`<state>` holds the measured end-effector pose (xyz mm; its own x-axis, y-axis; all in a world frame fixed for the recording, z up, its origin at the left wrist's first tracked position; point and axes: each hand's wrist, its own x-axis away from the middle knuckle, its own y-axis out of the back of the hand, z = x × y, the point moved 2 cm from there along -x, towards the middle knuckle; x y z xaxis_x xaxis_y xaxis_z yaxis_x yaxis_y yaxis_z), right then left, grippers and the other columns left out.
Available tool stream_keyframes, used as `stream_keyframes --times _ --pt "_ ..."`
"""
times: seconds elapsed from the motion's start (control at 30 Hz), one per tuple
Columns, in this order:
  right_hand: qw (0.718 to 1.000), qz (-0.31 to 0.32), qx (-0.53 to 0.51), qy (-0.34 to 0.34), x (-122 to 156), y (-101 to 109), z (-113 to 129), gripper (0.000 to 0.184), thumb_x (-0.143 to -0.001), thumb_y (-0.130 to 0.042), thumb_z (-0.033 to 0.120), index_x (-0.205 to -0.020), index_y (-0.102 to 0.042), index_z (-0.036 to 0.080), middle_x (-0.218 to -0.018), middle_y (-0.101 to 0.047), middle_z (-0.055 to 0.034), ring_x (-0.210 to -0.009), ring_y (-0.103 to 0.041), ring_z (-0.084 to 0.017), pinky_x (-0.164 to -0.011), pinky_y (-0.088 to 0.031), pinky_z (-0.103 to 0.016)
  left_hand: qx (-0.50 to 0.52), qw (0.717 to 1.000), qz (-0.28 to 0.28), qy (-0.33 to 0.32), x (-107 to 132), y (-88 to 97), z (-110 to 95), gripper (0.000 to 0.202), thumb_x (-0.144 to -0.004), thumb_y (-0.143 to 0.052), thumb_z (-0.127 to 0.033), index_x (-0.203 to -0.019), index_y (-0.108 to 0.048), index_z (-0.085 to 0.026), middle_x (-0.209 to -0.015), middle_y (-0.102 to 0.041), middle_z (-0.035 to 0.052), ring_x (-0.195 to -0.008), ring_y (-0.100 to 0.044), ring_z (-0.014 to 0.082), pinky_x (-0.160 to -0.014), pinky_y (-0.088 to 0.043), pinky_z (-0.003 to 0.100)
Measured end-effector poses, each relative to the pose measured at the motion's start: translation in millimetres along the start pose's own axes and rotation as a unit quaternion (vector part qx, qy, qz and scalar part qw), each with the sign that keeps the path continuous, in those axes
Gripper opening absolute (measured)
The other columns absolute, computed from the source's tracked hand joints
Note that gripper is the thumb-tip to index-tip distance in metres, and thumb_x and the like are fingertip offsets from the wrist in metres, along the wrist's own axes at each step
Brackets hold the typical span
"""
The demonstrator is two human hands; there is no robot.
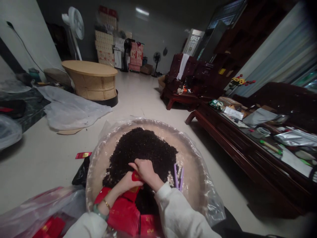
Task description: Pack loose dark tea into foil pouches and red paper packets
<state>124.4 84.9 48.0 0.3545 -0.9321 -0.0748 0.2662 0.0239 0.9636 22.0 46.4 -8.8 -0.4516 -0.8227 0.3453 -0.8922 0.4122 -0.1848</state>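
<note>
Over a heap of dark loose tea leaves (142, 145), both hands meet at a small red packet (135, 176). My left hand (128, 182) is closed around the packet from the left. Curled fingers of my right hand (145, 168) are closed against the packet's upper right side; the fingertips are partly hidden. Beneath the left wrist, more red packets (123, 215) with gold print lie at the near side of the round tray (195, 178), which is lined with clear plastic. Purple tongs (176, 177) rest on the tray, to the right of the heap.
A red-gold packet (83, 155) lies on the floor left of the tray. Clear plastic sheeting (71, 109) spreads near a round wooden table (90, 66). At right stands a long dark wooden table (228, 142) covered with clutter. Stacked boxes (105, 46) stand at the back.
</note>
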Motion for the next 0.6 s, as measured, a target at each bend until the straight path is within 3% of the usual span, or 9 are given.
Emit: stream_keyframes --times 0.1,0.2,0.27,0.33,0.43,0.5,0.6 --pt "0.994 -0.084 -0.07 -0.027 -1 11 -19 0.034 -0.096 -0.046 0.042 -0.076 -0.064 0.021 -0.076 -0.069 -0.0032 -0.072 -0.063 -0.016 -0.064 -0.04 -0.023 0.037 0.999 -0.016 0.011 -1 2.4 0 0.045 -0.055 -0.083 -0.039 -0.086 -0.067 -0.01 -0.08 -0.075 0.0101 -0.065 -0.069 0.0215 -0.065 -0.053 0.031" --pt "0.972 -0.189 -0.095 -0.105 11 29 -68 0.025 -0.095 -0.045 0.036 -0.097 -0.063 0.018 -0.096 -0.068 -0.0086 -0.091 -0.061 -0.021 -0.082 -0.044 -0.03 0.084 0.995 -0.048 0.02 0 7.4 -1 0.057 -0.052 -0.085 -0.044 -0.094 -0.067 -0.01 -0.093 -0.075 0.0154 -0.066 -0.071 0.0212 -0.062 -0.053 0.029" --pt "0.957 -0.212 -0.055 -0.19 29 37 -108 0.034 -0.089 -0.051 0.035 -0.114 -0.057 0.012 -0.112 -0.062 -0.0168 -0.105 -0.058 -0.027 -0.09 -0.043 -0.037 0.101 0.993 -0.063 0.02 0 9.4 -2 0.061 -0.05 -0.086 -0.044 -0.096 -0.067 -0.01 -0.097 -0.074 0.0171 -0.066 -0.071 0.0212 -0.06 -0.052 0.028" --pt "0.952 -0.165 -0.018 -0.258 54 37 -142 0.047 -0.086 -0.053 0.033 -0.126 -0.048 0.008 -0.119 -0.059 -0.0214 -0.106 -0.059 -0.029 -0.088 -0.045 -0.038 0.111 0.991 -0.071 0.015 1 9.8 -4 0.06 -0.05 -0.086 -0.044 -0.096 -0.067 -0.009 -0.098 -0.074 0.0176 -0.065 -0.071 0.0212 -0.057 -0.051 0.027" --pt "0.953 -0.058 0.021 -0.295 91 28 -172 0.056 -0.081 -0.059 0.035 -0.128 -0.047 0.008 -0.107 -0.065 -0.0218 -0.097 -0.063 -0.033 -0.081 -0.047 -0.039 0.12 0.99 -0.073 0.005 3 8.8 -8 0.058 -0.052 -0.085 -0.042 -0.096 -0.068 -0.009 -0.098 -0.074 0.0177 -0.065 -0.071 0.021 -0.056 -0.051 0.026" --pt "0.951 -0.023 0.03 -0.306 108 20 -177 0.062 -0.078 -0.061 0.037 -0.129 -0.046 0.004 -0.105 -0.065 -0.0253 -0.095 -0.064 -0.036 -0.078 -0.048 -0.04 0.124 0.99 -0.072 0.005 3 8.1 -9 0.059 -0.051 -0.086 -0.042 -0.096 -0.068 -0.009 -0.098 -0.074 0.0176 -0.065 -0.072 0.021 -0.057 -0.051 0.026" --pt "0.951 -0.039 0.005 -0.306 119 10 -174 0.069 -0.074 -0.064 0.033 -0.132 -0.043 0.003 -0.103 -0.066 -0.0252 -0.093 -0.064 -0.036 -0.077 -0.049 -0.041 0.13 0.988 -0.079 0.008 4 8.6 -10 0.06 -0.049 -0.087 -0.042 -0.096 -0.068 -0.009 -0.097 -0.074 0.0171 -0.065 -0.071 0.0203 -0.058 -0.051 0.026"
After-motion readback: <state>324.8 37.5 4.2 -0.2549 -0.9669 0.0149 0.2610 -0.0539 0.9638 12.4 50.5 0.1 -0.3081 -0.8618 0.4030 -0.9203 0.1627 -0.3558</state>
